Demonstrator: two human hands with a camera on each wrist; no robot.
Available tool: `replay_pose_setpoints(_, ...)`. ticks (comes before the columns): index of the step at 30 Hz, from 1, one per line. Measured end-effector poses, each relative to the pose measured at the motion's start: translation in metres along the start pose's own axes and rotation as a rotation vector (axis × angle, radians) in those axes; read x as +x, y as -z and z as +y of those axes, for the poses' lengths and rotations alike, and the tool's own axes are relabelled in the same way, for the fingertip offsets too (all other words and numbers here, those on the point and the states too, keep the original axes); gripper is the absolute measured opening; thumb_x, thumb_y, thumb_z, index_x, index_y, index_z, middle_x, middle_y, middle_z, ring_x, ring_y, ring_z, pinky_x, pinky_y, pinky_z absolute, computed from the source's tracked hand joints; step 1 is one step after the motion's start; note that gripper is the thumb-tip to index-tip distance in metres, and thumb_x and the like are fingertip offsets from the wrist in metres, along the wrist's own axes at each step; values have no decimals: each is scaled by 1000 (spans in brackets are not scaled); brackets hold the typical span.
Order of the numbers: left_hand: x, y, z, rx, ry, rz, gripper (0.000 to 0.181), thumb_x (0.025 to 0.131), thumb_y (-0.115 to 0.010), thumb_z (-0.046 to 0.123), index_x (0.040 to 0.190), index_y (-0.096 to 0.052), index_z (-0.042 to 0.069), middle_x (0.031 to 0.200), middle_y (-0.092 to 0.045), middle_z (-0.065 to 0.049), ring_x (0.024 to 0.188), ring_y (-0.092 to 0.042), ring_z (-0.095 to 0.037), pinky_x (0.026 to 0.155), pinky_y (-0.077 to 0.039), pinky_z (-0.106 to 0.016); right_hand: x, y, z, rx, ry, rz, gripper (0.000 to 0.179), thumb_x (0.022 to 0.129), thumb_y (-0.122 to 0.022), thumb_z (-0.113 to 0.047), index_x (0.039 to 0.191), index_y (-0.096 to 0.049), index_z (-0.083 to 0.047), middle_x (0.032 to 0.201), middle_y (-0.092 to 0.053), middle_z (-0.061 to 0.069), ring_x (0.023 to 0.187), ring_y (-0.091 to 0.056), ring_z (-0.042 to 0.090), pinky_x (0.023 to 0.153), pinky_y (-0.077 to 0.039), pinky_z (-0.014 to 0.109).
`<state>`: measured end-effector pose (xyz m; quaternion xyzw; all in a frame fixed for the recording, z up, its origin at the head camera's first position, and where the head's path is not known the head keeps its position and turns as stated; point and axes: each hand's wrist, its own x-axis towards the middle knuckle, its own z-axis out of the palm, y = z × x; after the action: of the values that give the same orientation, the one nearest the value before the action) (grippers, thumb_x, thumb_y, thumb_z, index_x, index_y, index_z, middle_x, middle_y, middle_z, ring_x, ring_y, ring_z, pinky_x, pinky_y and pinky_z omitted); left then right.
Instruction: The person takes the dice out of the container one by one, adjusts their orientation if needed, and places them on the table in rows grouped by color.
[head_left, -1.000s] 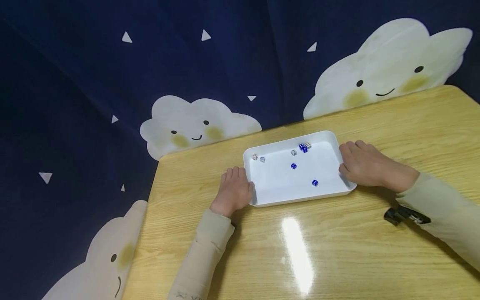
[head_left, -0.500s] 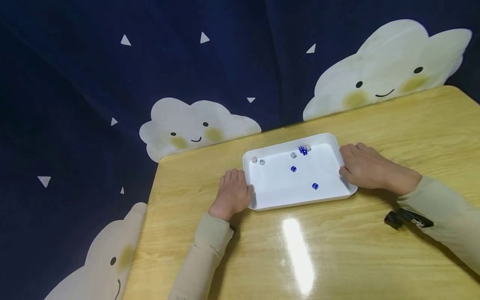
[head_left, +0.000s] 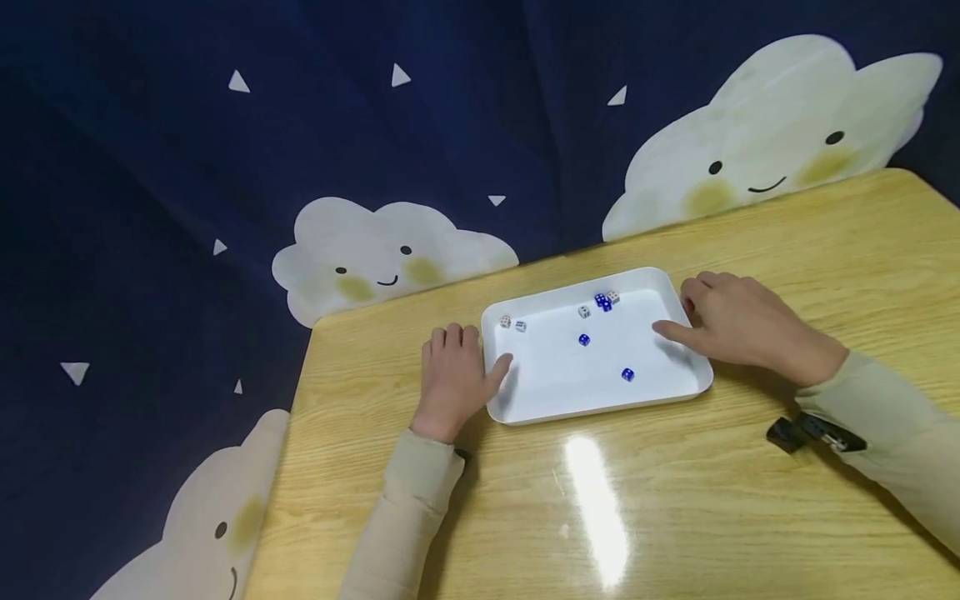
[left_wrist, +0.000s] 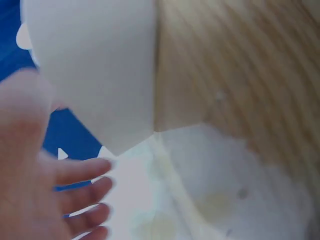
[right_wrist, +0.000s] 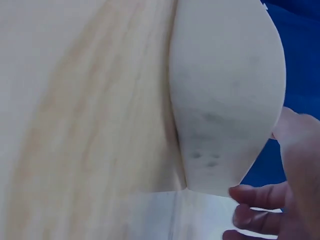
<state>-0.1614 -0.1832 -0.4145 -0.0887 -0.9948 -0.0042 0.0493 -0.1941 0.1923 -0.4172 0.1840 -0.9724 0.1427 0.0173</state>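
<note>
A shallow white tray sits on the wooden table in the head view. My left hand is at its left end, thumb reaching over the rim and fingers outside. At the right end is my right hand, its thumb stretched above the tray's inside. Both wrist views show loosened fingers by the tray's outer wall; contact with the rim is unclear. Several dice lie in the tray: white dice at the left, a white die and a blue-and-white cluster near the back, blue dice farther forward.
The light wooden table extends around the tray. Behind it hangs a dark blue curtain with smiling clouds and white triangles. A black device is strapped at the right sleeve.
Both hands have loosened from the tray's ends; the thumbs have lifted and straightened inward over it. The tray has shifted slightly in view with the camera. The dice keep their layout.
</note>
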Motion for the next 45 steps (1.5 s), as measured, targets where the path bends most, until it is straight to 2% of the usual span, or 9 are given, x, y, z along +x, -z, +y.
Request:
replay_pose_setpoints(4, 7, -6, -4, -57, -14, 194, 57, 97, -59, 54, 118, -61, 1, 111, -62, -16, 99, -51, -36, 89, -42, -47, 4, 4, -3, 31, 2, 87, 44, 91, -72, -52, 83, -58, -11, 76, -54, 4, 66, -47, 19, 59, -34, 32)
replay_pose_setpoints(8, 13, -12, -10, -90, 11, 223, 55, 97, -60, 51, 121, -61, 1, 115, -63, -17, 101, -53, -37, 90, -43, -48, 8, 8, -9, 41, 33, 123, 40, 90, -73, -48, 82, -59, -12, 75, -53, 3, 65, -46, 18, 59, -33, 31)
replay_pose_setpoints(14, 21, -14, -18, -78, 38, 191, 57, 97, -62, 53, 120, -61, 1, 111, -65, -19, 97, -56, -38, 83, -49, -49, 15, 10, -19, 51, 96, 178, 33, 88, -78, -41, 81, -62, -13, 73, -52, 2, 64, -44, 16, 58, -32, 29)
replay_pose_setpoints(18, 26, -16, -21, -90, -15, 134, 57, 98, -60, 52, 123, -60, 1, 113, -66, -19, 99, -58, -39, 83, -51, -49, 18, 9, -26, 64, 127, 197, 29, 87, -79, -37, 81, -61, -15, 73, -53, 1, 64, -43, 16, 59, -33, 29)
replay_pose_setpoints(25, 30, -19, -25, -147, -83, 52, 51, 101, -57, 48, 126, -60, 3, 113, -67, -16, 101, -59, -36, 85, -51, -47, 18, 3, -37, 54, 166, 152, 25, 87, -79, -34, 80, -63, -16, 74, -55, 0, 64, -44, 15, 60, -35, 29)
replay_pose_setpoints(31, 30, -19, -22, -171, -94, 126, 52, 104, -54, 47, 121, -63, -1, 111, -68, -18, 97, -61, -38, 84, -52, -49, 18, 2, -37, 27, 230, 184, 23, 86, -81, -30, 81, -66, -13, 73, -53, -1, 64, -42, 13, 62, -36, 29)
replay_pose_setpoints(35, 27, -15, -17, -162, -76, 129, 56, 103, -52, 52, 119, -63, -1, 109, -67, -18, 96, -61, -37, 83, -52, -48, 14, 1, -36, 18, 258, 205, 23, 85, -82, -29, 81, -66, -13, 71, -51, -2, 63, -41, 12, 62, -37, 29)
replay_pose_setpoints(41, 20, -9, -12, -203, -11, 2, 67, 102, -51, 58, 128, -60, -3, 118, -65, -19, 102, -61, -37, 90, -52, -48, 10, -1, -36, 1, 319, 234, 22, 84, -81, -29, 80, -66, -13, 72, -50, -3, 63, -40, 11, 61, -37, 29)
replay_pose_setpoints(45, 16, -12, -13, -208, -4, -28, 66, 103, -50, 58, 121, -61, -4, 110, -64, -19, 97, -60, -36, 86, -52, -46, 8, -4, -39, -6, 338, 221, 23, 84, -81, -29, 81, -65, -13, 74, -51, -3, 64, -40, 11, 62, -38, 29)
